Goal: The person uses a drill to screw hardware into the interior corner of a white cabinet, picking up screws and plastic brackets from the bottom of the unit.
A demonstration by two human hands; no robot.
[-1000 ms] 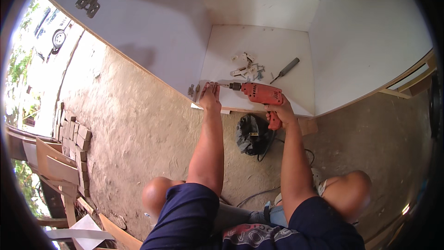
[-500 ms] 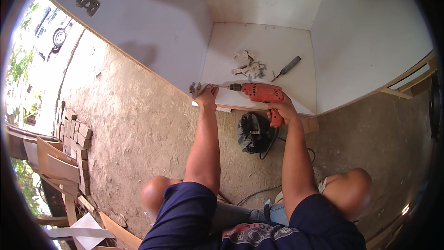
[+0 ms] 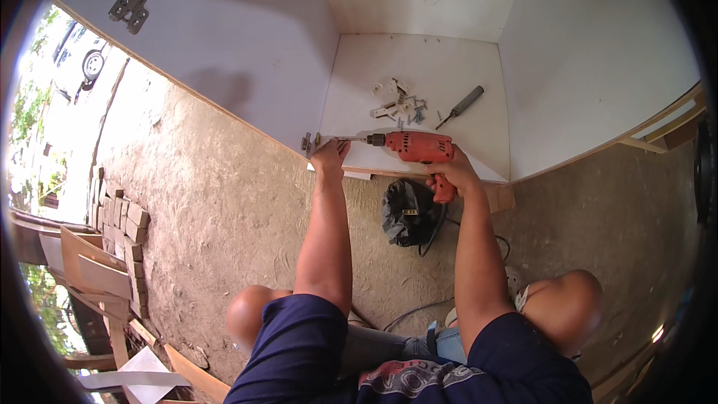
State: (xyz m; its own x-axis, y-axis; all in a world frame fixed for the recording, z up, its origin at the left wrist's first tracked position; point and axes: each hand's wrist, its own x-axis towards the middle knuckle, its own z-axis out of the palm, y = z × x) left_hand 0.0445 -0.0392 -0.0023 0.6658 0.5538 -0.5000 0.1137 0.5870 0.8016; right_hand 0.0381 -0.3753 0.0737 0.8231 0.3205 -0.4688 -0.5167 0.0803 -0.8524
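Observation:
My right hand (image 3: 449,173) grips the handle of a red electric drill (image 3: 416,147), held level with its bit pointing left. The bit meets a small metal hinge plate (image 3: 307,143) on the left wall of a white cabinet (image 3: 247,52), close to the front edge. My left hand (image 3: 330,155) presses on that hinge plate right beside the bit tip. A second metal hinge plate (image 3: 129,9) is fixed farther up the same wall. On the cabinet floor behind the drill lie loose hinge parts and screws (image 3: 397,102) and a screwdriver (image 3: 461,105).
A black bag (image 3: 407,212) sits on the dirt ground just below the cabinet, with the drill's cord running past it. Stacked bricks (image 3: 120,217) and wooden boards (image 3: 90,269) lie at the left. My knees are bent at the bottom of the view.
Both hands and the drill stay in the same place against the hinge plate. The view has shifted slightly; nothing else has moved.

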